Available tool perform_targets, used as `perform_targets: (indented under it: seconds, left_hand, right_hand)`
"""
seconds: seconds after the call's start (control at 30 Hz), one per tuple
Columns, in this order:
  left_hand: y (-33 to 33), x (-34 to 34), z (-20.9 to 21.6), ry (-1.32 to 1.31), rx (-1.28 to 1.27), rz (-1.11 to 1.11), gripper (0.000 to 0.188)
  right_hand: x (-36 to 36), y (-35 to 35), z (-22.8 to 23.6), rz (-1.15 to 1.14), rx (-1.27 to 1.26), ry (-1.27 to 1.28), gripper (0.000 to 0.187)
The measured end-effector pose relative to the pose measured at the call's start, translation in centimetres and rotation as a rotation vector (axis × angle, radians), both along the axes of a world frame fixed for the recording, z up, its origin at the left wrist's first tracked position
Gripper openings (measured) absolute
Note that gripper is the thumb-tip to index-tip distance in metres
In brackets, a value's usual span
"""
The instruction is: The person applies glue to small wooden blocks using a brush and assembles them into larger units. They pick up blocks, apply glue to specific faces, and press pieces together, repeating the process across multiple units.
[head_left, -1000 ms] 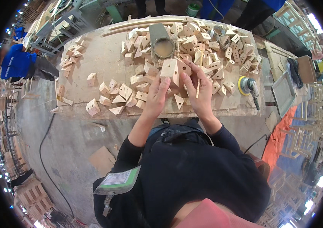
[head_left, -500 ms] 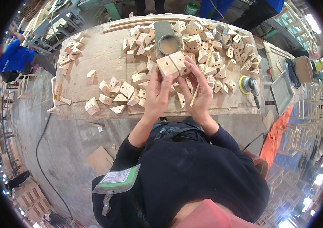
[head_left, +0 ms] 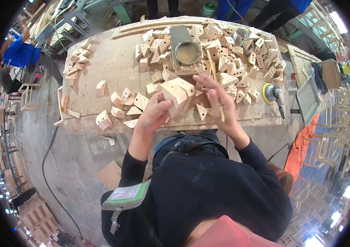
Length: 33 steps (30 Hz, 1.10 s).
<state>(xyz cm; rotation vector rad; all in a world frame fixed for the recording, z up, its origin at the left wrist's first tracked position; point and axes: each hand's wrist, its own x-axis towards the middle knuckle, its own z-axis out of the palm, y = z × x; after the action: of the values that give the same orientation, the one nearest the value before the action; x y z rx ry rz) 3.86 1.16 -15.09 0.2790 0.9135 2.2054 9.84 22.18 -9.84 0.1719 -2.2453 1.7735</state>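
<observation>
My left hand (head_left: 153, 114) is closed around pale wooden blocks (head_left: 175, 95), seemingly two pressed together, raised over the near part of the workbench. Dark drilled holes show on their right side. Just right of them and apart from the blocks is my right hand (head_left: 221, 103), its fingers stretched forward. A thin wooden stick (head_left: 211, 66) is tucked in that hand, pointing away from me. Beyond the blocks stands a round cup of cloudy tan liquid (head_left: 186, 53) on a grey-green block (head_left: 180, 34). Drilled angled wooden blocks (head_left: 223, 62) lie heaped around it.
The wooden workbench (head_left: 101, 68) carries more loose blocks (head_left: 127, 99) at left. A disc sander (head_left: 270, 93) lies at its right end, beside a grey metal tray (head_left: 308, 101). A black cable (head_left: 45, 164) crosses the floor. A person in blue (head_left: 20, 52) is at far left.
My right hand has come off the blocks and moved right, keeping the stick. My left hand now holds the blocks alone, slightly lower and turned, showing another side.
</observation>
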Motion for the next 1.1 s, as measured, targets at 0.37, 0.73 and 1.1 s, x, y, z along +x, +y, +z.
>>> perform_targets:
  seconds: [0.37,0.73,1.1]
  left_hand:
    - [-0.1,-2.5,-1.4,-0.179,0.024,0.262,0.065]
    - [-1.6,-3.7,-1.8,-0.077,-0.089,0.251,0.060]
    - [-1.1,-4.4,-2.1,-0.041,0.081,0.378,0.054]
  right_hand:
    - [-4.9,5.4,-1.8,-0.080,-0.260,-0.196,0.029]
    - [-8.8,5.0,-3.4,-0.323,0.275,-0.141,0.022]
    - [-9.6,5.0,-6.9,-0.216,-0.548,-0.324,0.019]
